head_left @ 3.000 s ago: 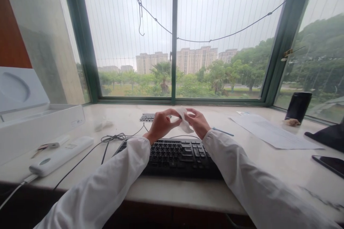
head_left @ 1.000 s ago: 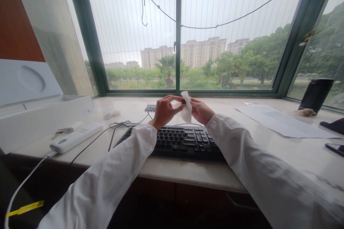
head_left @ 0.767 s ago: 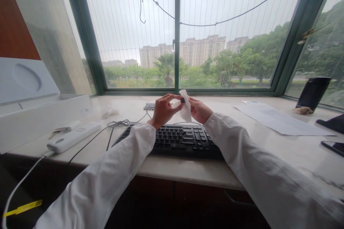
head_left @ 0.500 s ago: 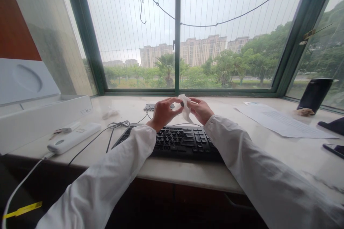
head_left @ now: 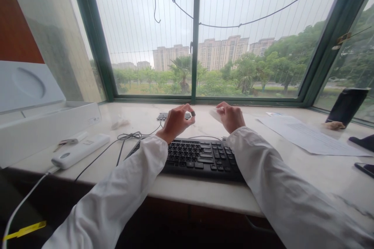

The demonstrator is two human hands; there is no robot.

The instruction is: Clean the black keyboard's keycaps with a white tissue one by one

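My left hand pinches a small dark keycap between thumb and fingertips, above the back edge of a black keyboard. A short way to the right, my right hand is closed on a crumpled white tissue, partly hidden by the fingers. The two hands are apart. Behind my left hand, a group of loose keycaps lies on the white counter, partly covered by that hand. My right sleeve covers the keyboard's right end.
At left are an open white box, a white power bank with a cable, and a tied black cord. Printed paper and an upright dark object stand at right. A window frame borders the back.
My hands have separated. The right hand has moved right with the tissue, away from the keycap, which my left hand still holds. The view has shifted slightly.
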